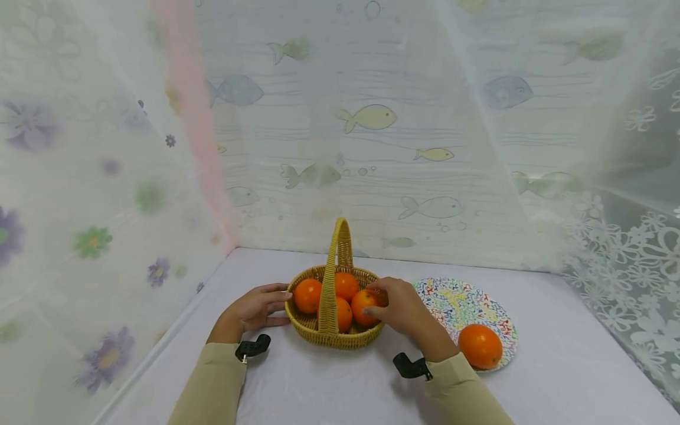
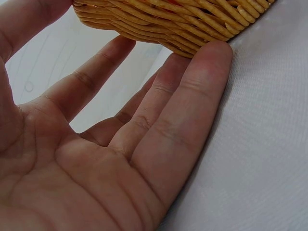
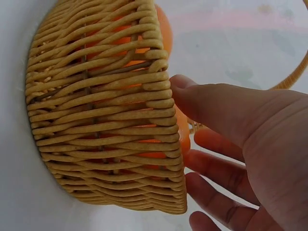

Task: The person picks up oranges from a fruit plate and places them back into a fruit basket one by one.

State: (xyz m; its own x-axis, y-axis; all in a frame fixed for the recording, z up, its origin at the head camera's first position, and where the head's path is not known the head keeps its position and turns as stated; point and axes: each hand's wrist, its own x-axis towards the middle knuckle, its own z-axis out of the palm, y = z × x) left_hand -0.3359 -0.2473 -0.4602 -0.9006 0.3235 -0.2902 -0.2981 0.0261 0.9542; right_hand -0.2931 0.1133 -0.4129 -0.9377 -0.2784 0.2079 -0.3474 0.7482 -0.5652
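Observation:
A wicker basket with a tall arched handle stands on the table and contains several oranges. My left hand is at its left side, fingers fairly straight, with fingertips touching the woven wall low down in the left wrist view. Over the basket's right rim reaches my right hand. Its thumb and fingers hold the rightmost orange inside the basket. In the right wrist view the thumb lies just over the rim, and the wicker hides most of that orange.
Right of the basket lies a round plate with a multicoloured pattern. One orange rests on its near part, beside my right forearm. A white cloth covers the table, and sheer printed curtains hang behind and at both sides.

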